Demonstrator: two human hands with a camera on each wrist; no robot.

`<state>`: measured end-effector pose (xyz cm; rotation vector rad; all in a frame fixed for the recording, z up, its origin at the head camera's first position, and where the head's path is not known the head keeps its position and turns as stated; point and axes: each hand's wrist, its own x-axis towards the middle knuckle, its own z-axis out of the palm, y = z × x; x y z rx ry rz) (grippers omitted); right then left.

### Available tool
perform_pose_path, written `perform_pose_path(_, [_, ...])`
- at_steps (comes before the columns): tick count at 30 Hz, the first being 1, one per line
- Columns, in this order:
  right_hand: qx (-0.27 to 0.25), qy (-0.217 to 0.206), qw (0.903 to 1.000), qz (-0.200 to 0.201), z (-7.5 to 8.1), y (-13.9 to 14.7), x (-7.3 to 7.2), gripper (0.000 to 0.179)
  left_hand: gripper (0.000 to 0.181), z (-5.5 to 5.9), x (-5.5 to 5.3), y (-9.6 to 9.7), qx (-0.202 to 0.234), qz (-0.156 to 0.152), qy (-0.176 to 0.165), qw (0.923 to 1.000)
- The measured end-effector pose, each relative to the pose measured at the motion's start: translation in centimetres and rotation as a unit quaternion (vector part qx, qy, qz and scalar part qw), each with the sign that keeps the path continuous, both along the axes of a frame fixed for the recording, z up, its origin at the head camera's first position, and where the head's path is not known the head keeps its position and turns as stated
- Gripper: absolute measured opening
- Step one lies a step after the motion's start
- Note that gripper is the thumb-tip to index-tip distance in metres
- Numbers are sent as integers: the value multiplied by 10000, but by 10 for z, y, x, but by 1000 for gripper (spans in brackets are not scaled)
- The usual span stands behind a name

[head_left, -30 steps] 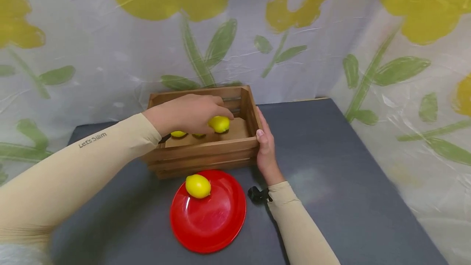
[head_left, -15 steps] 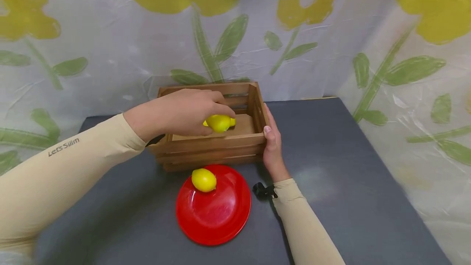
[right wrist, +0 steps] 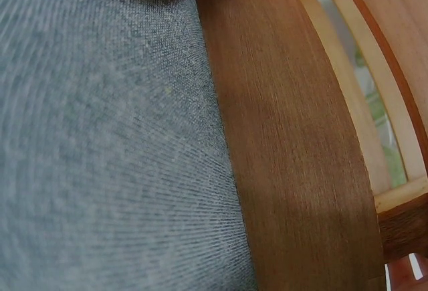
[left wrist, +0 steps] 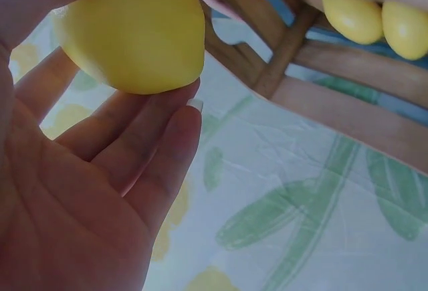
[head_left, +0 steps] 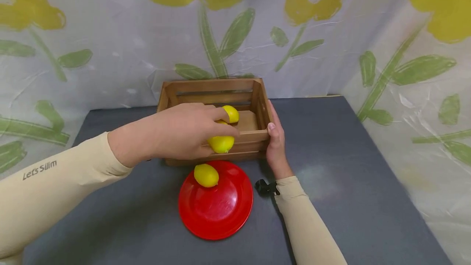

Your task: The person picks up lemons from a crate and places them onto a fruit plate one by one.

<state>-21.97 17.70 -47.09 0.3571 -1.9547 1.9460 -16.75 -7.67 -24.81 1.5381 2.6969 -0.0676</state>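
Note:
My left hand (head_left: 176, 130) holds a lemon (head_left: 222, 144) between thumb and fingers, in front of the wooden crate's near wall and above the plate's far edge. In the left wrist view this lemon (left wrist: 137, 33) fills the upper left. The slatted wooden crate (head_left: 252, 147) has my right hand (head_left: 276, 146) on its right side, thumb at the front corner and fingers along the outer wall. One lemon (head_left: 232, 114) shows inside it past my left hand; the left wrist view shows two lemons (left wrist: 352, 18) there. Another lemon (head_left: 206, 175) lies on the red plate (head_left: 217, 220).
A dark grey table (head_left: 331, 167) lies under everything. Behind it and to the right hangs a pale sheet (head_left: 121, 52) painted with yellow flowers. A black wrist camera (head_left: 264, 188) sits at my right wrist, right of the plate.
My left hand has lifted the lemon out of the crate and brought it forward past the near rim. My right hand stays at the crate's side. The view has shifted slightly.

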Motion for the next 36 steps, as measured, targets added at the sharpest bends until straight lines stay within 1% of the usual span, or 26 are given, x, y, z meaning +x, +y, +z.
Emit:
perform_pose_path(4, [45, -13, 10000, 8, 0, 2, 1, 72, 56, -7, 9, 3, -146, -168, -58, 9997])
perform_pose_path(6, [47, -20, 10000, 36, -1, 2, 2, 72, 55, -11, 13, 4, -137, -253, -87, 9995])
perform_pose_path(10, [91, -35, 9999, 83, -2, 2, 2, 71, 55, -19, 17, 7, -110, -400, -228, 9989])
perform_pose_path(15, [114, 8, 9999, 130, -2, 2, 0, 70, 56, -32, 21, 10, -80, -526, -284, 9982])
perform_pose_path(22, [73, 47, 9999, 123, -4, 1, -2, 71, 53, -56, 24, 12, -92, -456, -487, 9977])
perform_pose_path(29, [121, 42, 9999, 108, -2, 0, -2, 71, 50, -82, 27, 11, 50, -510, -311, 9982])
perform_pose_path(32, [96, 21, 9999, 80, -1, 0, -2, 71, 49, -91, 26, 12, 26, -527, -245, 9983])
perform_pose_path(36, [46, 31, 10000, 49, -1, 0, -1, 72, 52, -101, 26, 14, -50, -434, -332, 9985])
